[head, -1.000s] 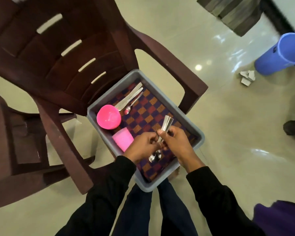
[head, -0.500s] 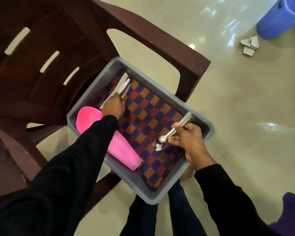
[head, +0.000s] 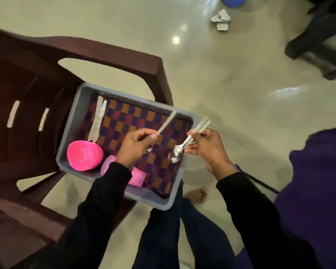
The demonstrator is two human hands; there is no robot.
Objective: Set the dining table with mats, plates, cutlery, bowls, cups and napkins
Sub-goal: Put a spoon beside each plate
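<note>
Above the grey tray, left hand pinches one spoon, right hand grips gathered spoons, likely collecting cutlery for carrying.

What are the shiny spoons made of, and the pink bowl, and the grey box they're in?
The spoons look like polished metal, probably steel: silvery, with bright glints on the bowls. The pink bowl seems to be plastic: one even, vivid colour with a soft gloss. The grey box also looks like moulded plastic: a matte grey with a rounded rim and corners.
</note>
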